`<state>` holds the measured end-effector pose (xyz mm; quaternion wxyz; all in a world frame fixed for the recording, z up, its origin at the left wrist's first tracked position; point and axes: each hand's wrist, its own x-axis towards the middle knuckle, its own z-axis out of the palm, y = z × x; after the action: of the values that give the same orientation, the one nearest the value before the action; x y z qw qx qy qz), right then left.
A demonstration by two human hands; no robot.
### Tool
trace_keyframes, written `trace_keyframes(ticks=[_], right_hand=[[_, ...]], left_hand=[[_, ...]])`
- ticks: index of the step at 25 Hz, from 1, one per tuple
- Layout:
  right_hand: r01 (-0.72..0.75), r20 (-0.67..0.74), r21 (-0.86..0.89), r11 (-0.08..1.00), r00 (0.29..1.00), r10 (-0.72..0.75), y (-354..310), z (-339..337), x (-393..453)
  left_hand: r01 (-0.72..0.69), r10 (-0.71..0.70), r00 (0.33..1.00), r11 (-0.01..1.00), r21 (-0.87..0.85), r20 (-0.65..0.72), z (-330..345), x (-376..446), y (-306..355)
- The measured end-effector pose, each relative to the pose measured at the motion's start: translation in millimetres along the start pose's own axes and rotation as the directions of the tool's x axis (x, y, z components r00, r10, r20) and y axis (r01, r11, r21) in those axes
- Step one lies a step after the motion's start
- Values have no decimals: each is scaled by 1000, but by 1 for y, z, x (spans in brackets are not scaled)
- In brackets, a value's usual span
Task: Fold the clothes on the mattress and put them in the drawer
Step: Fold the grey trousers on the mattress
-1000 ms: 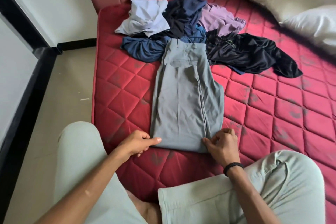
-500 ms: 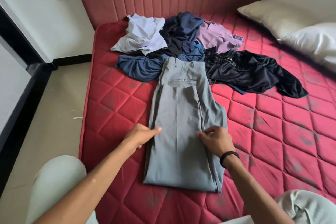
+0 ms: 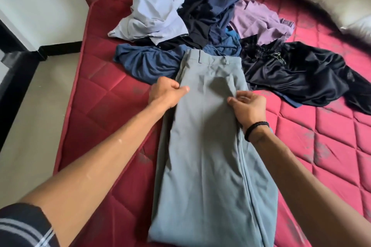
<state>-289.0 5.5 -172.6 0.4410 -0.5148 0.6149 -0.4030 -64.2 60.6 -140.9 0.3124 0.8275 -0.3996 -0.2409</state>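
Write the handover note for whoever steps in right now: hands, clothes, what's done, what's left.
Left hand: pinches the left edge of the grey trousers, below the waistband.
Right hand: pinches their right edge at the same height.
Grey trousers: flat on the red mattress, legs laid one over the other, waistband at the far end.
Done: trousers halved lengthwise only.
Left: fold them crosswise, then fold the pile behind them: light blue shirt, navy garments, purple top, black shorts. No drawer in view; nothing visibly stowed.
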Motion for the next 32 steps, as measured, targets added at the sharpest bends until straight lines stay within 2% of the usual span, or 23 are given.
trace_keyframes(ticks=[2,3,4,5,6,7,8,9,10,12,14,16,17,18,20,22,24,27,28,29,31,32], right_hand=[[50,-51,6,999,997,-50,-8,5,16],[44,-70,-29,999,996,-46,-10,9,23],[15,-79,-72,997,997,-21,-12,12,27],[-26,-89,-124,992,996,15,-12,15,28],[-35,-102,-184,982,995,16,-12,19,24],[34,-98,-278,960,993,-63,-10,24,14],[180,-46,-373,910,976,-212,-7,32,-1],[348,54,-450,822,930,-364,1,40,-21],[495,182,-480,724,864,-470,9,47,-45],[625,420,-465,627,779,-466,34,40,-91],[642,517,-542,542,764,-386,60,15,-107],[637,527,-672,378,770,-360,74,-16,-103],[616,528,-713,335,786,-321,75,-30,-101],[591,526,-740,320,806,-273,74,-42,-100],[547,510,-773,321,837,-197,76,-61,-110],[543,508,-773,327,839,-194,88,-78,-136],[549,489,-754,359,835,-251,101,-98,-161],[569,454,-675,471,822,-343,95,-120,-194],[643,508,-603,472,766,-394,88,-121,-207],[749,598,-517,414,663,-451,81,-120,-221],[889,780,-400,222,458,-426,82,-112,-245],[909,823,-393,137,414,-388,89,-113,-248]], left_hand=[[-47,43,997,996,-75,-60,-1,15,9],[-55,52,995,997,-47,-80,0,16,13],[-84,89,991,995,56,-97,6,14,12],[-182,205,972,965,188,-114,16,7,9],[-335,377,921,894,298,-98,29,-4,2],[-483,535,844,785,388,-34,42,-19,-7],[-568,613,788,689,449,57,54,-36,-17],[-588,601,784,642,492,152,65,-54,-28],[-569,539,809,618,543,234,71,-73,-38],[-541,448,834,550,637,321,77,-105,-59],[-503,474,847,566,653,241,72,-118,-79],[-432,440,885,657,618,151,57,-121,-90],[-400,404,904,685,609,140,48,-123,-94],[-381,375,916,705,599,141,41,-130,-99],[-421,407,899,700,577,162,32,-160,-113],[-553,514,826,664,503,230,14,-202,-132],[-685,593,729,616,389,343,-4,-233,-141],[-818,681,572,436,374,458,-9,-264,-125],[-844,692,528,363,394,493,-3,-272,-122],[-852,688,510,322,413,516,5,-278,-121],[-843,670,525,324,430,525,16,-280,-130],[-841,674,527,323,435,519,18,-277,-134]])
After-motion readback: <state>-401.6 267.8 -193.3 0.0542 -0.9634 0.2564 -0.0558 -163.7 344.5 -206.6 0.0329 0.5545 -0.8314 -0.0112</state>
